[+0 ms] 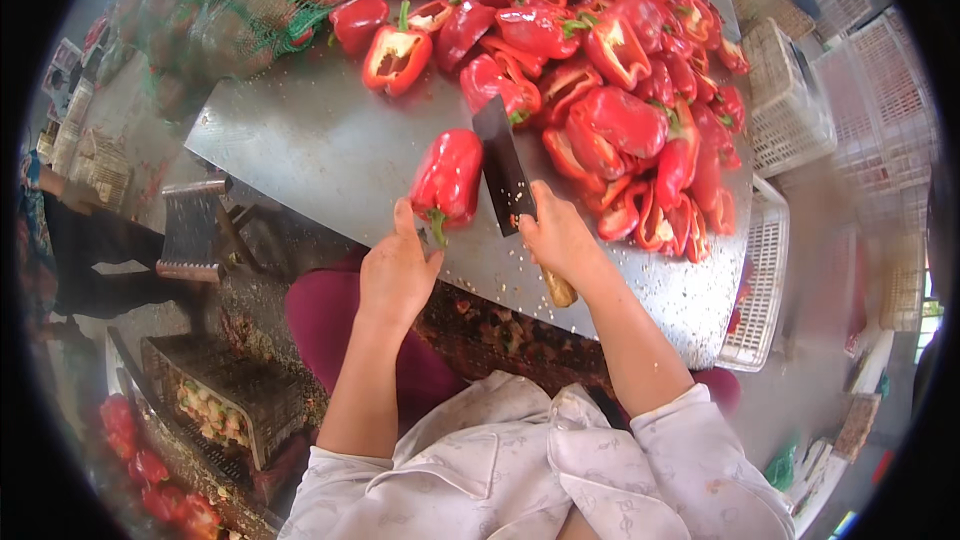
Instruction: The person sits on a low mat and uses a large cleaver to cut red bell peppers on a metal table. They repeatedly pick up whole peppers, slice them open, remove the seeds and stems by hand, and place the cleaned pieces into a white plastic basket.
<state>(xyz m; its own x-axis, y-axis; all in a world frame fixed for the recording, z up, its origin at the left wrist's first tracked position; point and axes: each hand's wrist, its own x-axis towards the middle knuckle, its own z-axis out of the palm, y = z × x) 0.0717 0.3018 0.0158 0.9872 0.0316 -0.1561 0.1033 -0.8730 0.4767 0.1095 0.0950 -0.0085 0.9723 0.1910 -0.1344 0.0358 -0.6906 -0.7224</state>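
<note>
A whole red bell pepper (448,174) lies on the metal tabletop (315,139), its green stem towards me. My left hand (397,270) is at the stem end, index finger touching the pepper's lower left side; the thumb is near the stem. My right hand (559,232) grips a cleaver (501,157) with a wooden handle. Its dark blade, dotted with seeds, stands just right of the pepper. A large heap of red peppers (615,120), many cut open, covers the table's back and right. One halved pepper (396,58) lies at the heap's left edge, cut face up.
A green mesh sack (217,7) of peppers bulges at the back left. White plastic crates (784,101) stand to the right, one basket (761,277) against the table's edge. Lower left are a crate of pepper scraps (262,405) and red peppers. A person's arm (71,191) shows far left.
</note>
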